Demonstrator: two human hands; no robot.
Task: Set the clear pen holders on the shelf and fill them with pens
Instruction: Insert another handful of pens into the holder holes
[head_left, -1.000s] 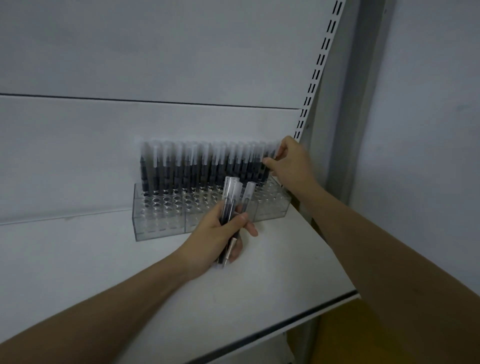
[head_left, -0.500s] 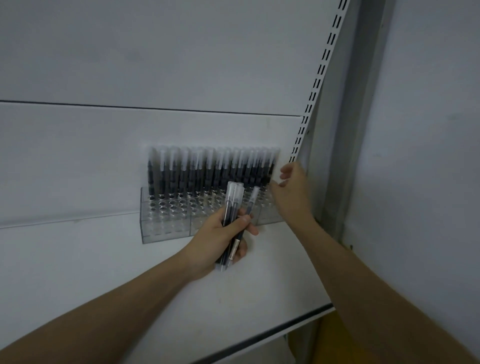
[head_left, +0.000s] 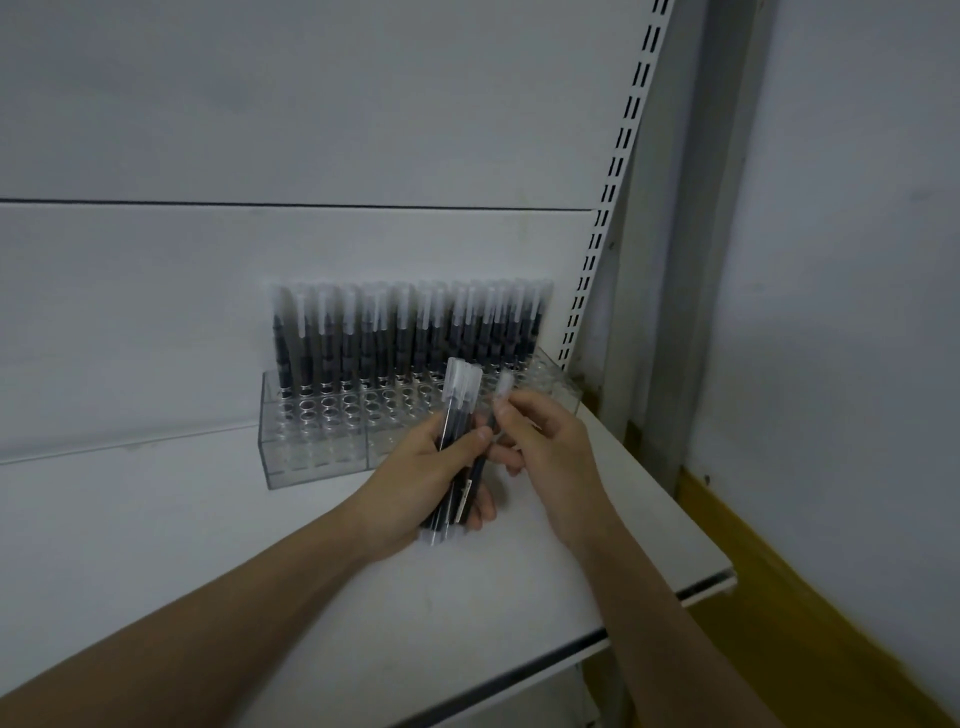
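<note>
Back from the far end of the pen row, the right hand (head_left: 550, 452) now sits beside the left hand (head_left: 415, 483), its fingers (head_left: 501, 415) pinching the capped top of one pen (head_left: 503, 387) from the bundle (head_left: 457, 415). Left fingers are wrapped round that bundle, which stands upright just in front of the clear holders (head_left: 317, 447). Those holders stand side by side at the back of the shelf (head_left: 156, 545), their rear holes filled with a row of pens (head_left: 410, 332) and the front holes bare
</note>
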